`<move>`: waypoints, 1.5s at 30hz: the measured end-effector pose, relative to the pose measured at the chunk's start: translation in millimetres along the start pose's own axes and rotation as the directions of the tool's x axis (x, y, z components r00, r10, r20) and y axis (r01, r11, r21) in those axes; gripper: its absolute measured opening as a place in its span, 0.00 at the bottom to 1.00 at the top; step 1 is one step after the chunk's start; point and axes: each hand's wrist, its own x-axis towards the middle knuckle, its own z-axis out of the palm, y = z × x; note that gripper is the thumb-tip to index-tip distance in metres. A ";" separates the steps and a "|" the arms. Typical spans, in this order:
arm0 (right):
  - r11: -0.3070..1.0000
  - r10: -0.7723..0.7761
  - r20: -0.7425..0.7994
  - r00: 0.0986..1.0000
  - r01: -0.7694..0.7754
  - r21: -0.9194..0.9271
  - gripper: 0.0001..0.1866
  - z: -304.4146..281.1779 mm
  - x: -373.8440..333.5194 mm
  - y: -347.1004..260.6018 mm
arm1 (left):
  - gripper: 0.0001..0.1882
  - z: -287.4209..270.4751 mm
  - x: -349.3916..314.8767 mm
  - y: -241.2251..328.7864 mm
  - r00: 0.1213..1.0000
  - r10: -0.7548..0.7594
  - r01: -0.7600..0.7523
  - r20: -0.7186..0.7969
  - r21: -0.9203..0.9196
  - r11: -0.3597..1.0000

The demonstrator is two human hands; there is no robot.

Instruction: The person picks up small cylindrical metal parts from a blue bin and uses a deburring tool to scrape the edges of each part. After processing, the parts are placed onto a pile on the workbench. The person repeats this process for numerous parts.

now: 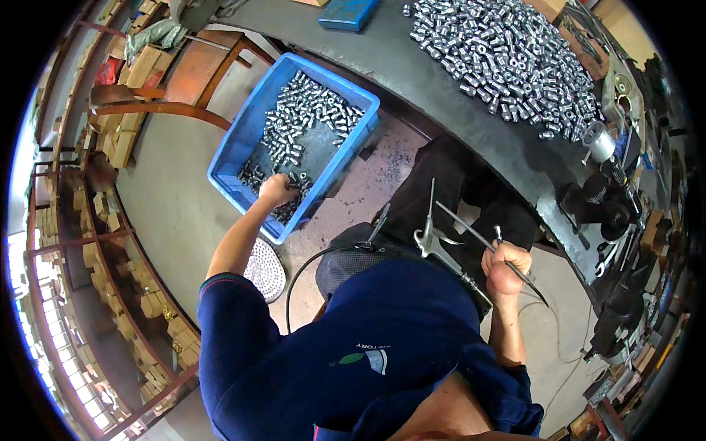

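My left hand (pixel 276 189) reaches into a blue plastic bin (pixel 220 163), its fingers curled down among dark metal fittings (pixel 254 176); whatever they grip is hidden. Shinier silver fittings (pixel 312 103) lie in the far half of the same bin. My right hand (pixel 507 267) is closed around a long thin dark rod (pixel 471 229), which slants across it. A small silver fitting (pixel 498 232) stands up at the fingers of that hand. To the left of it, an air blow gun (pixel 434 246) with a thin nozzle rests over my lap.
A large heap of silver fittings (pixel 507 59) covers part of the dark workbench (pixel 368 33). Hand tools and a metal cylinder (pixel 598 142) crowd its right end. A wooden chair (pixel 195 70) stands beyond the bin, shelves with boxes (pixel 110 213) at left. A black hose (pixel 294 283) curves near my waist.
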 end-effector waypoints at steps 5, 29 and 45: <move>0.996 0.090 -0.050 0.995 -0.090 -0.003 0.13 -0.2 0.9 -1.5 | 0.15 4.2 -7.6 -2.0 0.999 -0.035 0.032 -0.008 -0.202 0.979; 0.914 -0.095 0.376 0.922 0.230 -0.334 0.21 33.6 44.8 -12.6 | 0.14 -134.2 -82.2 255.6 0.729 0.682 0.160 0.062 -0.984 -0.082; 0.854 -0.156 0.387 0.909 0.321 -0.409 0.11 39.2 51.5 -1.3 | 0.07 -150.7 -99.6 275.4 0.766 0.634 -0.316 -0.100 -0.919 0.237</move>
